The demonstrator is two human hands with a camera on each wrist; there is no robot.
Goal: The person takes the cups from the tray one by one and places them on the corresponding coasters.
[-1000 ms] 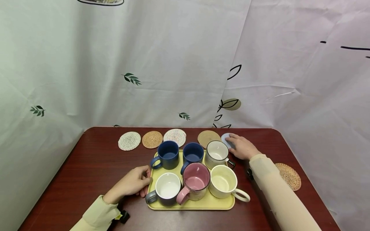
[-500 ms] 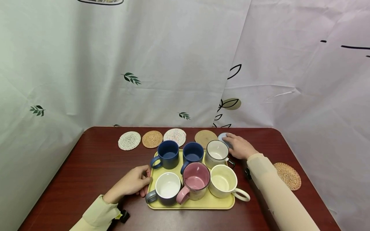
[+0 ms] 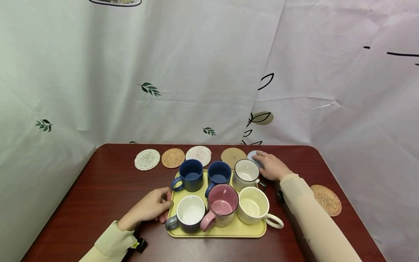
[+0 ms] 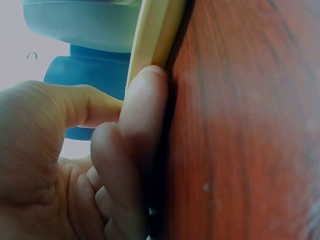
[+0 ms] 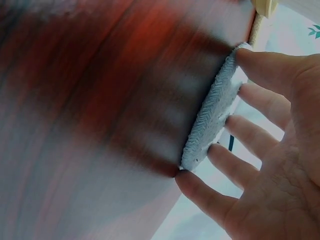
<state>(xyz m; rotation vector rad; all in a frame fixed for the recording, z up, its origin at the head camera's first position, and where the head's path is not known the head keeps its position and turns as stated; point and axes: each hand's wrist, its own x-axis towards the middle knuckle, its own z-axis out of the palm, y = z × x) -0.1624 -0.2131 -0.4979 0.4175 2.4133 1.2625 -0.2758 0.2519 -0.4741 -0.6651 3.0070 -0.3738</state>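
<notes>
My left hand [image 3: 150, 206] holds the left edge of a yellow tray [image 3: 242, 231], thumb on the rim and index finger at its side, as the left wrist view shows. My right hand [image 3: 272, 166] rests on a pale blue woven coaster [image 3: 251, 155] behind the tray's right corner. In the right wrist view, its fingers are spread and fairly straight, their tips touching the coaster [image 5: 215, 115]. Several mugs stand on the tray: a pink mug [image 3: 224, 202], a cream mug [image 3: 252, 205], a grey mug [image 3: 191, 214], two navy mugs and a white mug [image 3: 246, 174] with a black handle.
Along the table's back lie a brown coaster [image 3: 234, 156], a white-pink coaster [image 3: 198, 155], a tan woven coaster [image 3: 173, 158] and a white-green coaster [image 3: 147, 159]. Another woven coaster [image 3: 326, 200] lies right of the right arm. A cloth backdrop [image 3: 183, 72] rises behind the table.
My right hand has shifted slightly left with the blue coaster beneath its fingers, and the brown coaster has moved a little left too. The left hand and the tray stay in place.
</notes>
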